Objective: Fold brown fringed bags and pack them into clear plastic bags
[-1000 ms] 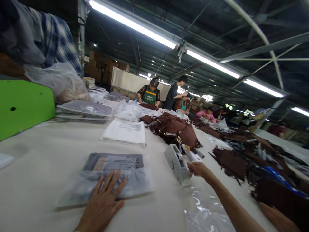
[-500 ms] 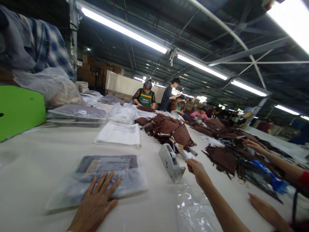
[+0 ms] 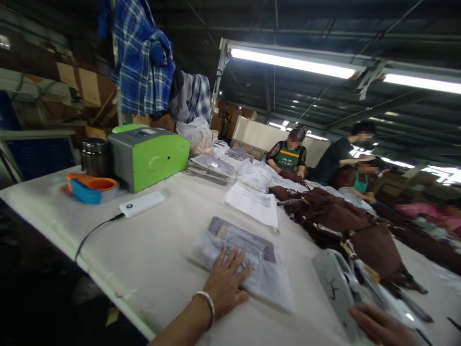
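Observation:
My left hand [image 3: 226, 278], with a silver bangle at the wrist, lies flat with spread fingers on a clear plastic bag [image 3: 270, 283] that holds a folded grey item [image 3: 248, 238]. At the lower right, my right hand [image 3: 382, 324] is blurred beside the grey tape dispenser [image 3: 333, 286]; its fingers look bent, but what they hold, if anything, cannot be made out. Behind the bag lies a stack of white printed sheets or bags [image 3: 252, 204].
A green and grey machine [image 3: 158, 158], a dark flask [image 3: 95, 156], orange and blue tape rolls [image 3: 90, 187] and a white power bank [image 3: 142, 204] stand at left. Brown bags [image 3: 374, 245] are heaped at right. People [image 3: 290, 154] work across the table [image 3: 144, 254].
The view has swung left, bringing the machine and flask into sight. My left hand still rests on the plastic bag; my right hand is now at the dispenser's near end.

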Action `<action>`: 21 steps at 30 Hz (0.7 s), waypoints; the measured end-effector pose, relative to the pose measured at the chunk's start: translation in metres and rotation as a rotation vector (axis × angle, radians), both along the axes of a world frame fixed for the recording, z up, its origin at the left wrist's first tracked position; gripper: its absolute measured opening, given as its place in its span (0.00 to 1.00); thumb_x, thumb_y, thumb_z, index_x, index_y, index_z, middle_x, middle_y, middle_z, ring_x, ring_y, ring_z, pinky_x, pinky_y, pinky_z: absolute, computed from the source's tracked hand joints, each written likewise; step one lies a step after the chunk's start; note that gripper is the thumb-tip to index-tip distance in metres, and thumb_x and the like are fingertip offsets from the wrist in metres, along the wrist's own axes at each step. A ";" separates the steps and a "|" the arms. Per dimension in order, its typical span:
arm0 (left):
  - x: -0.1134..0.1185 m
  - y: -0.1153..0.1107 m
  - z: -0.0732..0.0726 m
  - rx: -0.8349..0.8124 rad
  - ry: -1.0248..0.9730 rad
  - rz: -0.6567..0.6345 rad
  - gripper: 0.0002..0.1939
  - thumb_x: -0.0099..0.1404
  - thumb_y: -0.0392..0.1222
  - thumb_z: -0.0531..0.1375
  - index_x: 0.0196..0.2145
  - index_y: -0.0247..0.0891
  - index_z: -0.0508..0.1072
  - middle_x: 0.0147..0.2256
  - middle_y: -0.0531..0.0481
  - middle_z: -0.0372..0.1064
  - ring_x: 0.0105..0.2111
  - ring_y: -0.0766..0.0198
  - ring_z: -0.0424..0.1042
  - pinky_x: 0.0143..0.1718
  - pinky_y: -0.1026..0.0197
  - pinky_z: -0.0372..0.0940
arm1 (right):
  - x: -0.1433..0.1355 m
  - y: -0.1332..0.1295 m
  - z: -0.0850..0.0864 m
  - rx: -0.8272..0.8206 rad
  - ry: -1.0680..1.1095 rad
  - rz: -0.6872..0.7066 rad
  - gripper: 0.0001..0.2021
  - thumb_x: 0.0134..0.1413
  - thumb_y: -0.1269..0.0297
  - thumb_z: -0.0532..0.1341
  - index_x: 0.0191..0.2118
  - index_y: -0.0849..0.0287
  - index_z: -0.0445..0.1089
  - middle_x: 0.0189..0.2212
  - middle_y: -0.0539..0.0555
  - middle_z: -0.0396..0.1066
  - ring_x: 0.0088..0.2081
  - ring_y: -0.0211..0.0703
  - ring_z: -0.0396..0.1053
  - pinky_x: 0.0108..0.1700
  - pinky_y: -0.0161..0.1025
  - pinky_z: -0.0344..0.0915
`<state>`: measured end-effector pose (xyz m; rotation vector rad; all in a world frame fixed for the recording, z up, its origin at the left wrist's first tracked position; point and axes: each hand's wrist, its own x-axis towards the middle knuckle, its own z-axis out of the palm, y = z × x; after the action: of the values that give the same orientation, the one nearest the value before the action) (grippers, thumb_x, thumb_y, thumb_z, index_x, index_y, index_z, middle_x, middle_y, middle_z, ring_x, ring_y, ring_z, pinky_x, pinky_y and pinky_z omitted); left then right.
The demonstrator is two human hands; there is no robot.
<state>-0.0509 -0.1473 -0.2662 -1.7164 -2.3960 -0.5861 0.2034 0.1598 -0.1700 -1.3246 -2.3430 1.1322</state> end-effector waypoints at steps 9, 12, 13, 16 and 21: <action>-0.001 0.003 -0.010 0.013 -0.087 -0.022 0.36 0.66 0.60 0.55 0.67 0.53 0.48 0.68 0.44 0.43 0.67 0.43 0.42 0.64 0.33 0.40 | -0.275 -0.190 0.046 0.373 -0.342 1.252 0.10 0.50 0.59 0.62 0.37 0.57 0.76 0.30 0.47 0.77 0.30 0.37 0.72 0.28 0.28 0.63; -0.003 0.005 -0.015 0.014 -0.078 -0.030 0.37 0.65 0.61 0.55 0.66 0.53 0.48 0.69 0.44 0.37 0.67 0.42 0.39 0.63 0.31 0.36 | -0.322 -0.208 0.032 0.526 -0.469 1.302 0.07 0.41 0.61 0.69 0.29 0.56 0.77 0.23 0.46 0.75 0.28 0.39 0.71 0.27 0.30 0.61; -0.003 0.005 -0.016 0.014 -0.074 -0.032 0.37 0.65 0.61 0.55 0.67 0.53 0.47 0.69 0.44 0.37 0.67 0.42 0.39 0.63 0.30 0.35 | -0.332 -0.211 0.028 0.580 -0.504 1.320 0.07 0.38 0.61 0.70 0.27 0.56 0.77 0.22 0.46 0.74 0.27 0.41 0.72 0.27 0.31 0.61; -0.004 0.004 -0.017 0.008 -0.073 -0.055 0.39 0.65 0.59 0.56 0.67 0.52 0.44 0.69 0.43 0.36 0.67 0.41 0.39 0.63 0.29 0.33 | -0.351 -0.216 0.019 0.720 -0.562 1.396 0.10 0.33 0.59 0.73 0.24 0.58 0.75 0.23 0.50 0.74 0.30 0.47 0.73 0.33 0.37 0.64; -0.004 0.003 -0.015 -0.004 -0.108 -0.071 0.40 0.64 0.57 0.58 0.67 0.51 0.44 0.69 0.42 0.35 0.67 0.39 0.37 0.62 0.27 0.34 | -0.360 -0.201 0.011 0.925 -0.442 1.463 0.24 0.32 0.51 0.74 0.35 0.60 0.74 0.39 0.60 0.75 0.45 0.57 0.70 0.52 0.48 0.58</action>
<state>-0.0549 -0.1438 -0.2816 -1.8224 -2.4171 -0.7021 -0.1568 -0.0412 -0.1585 0.6838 -3.3546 -0.3355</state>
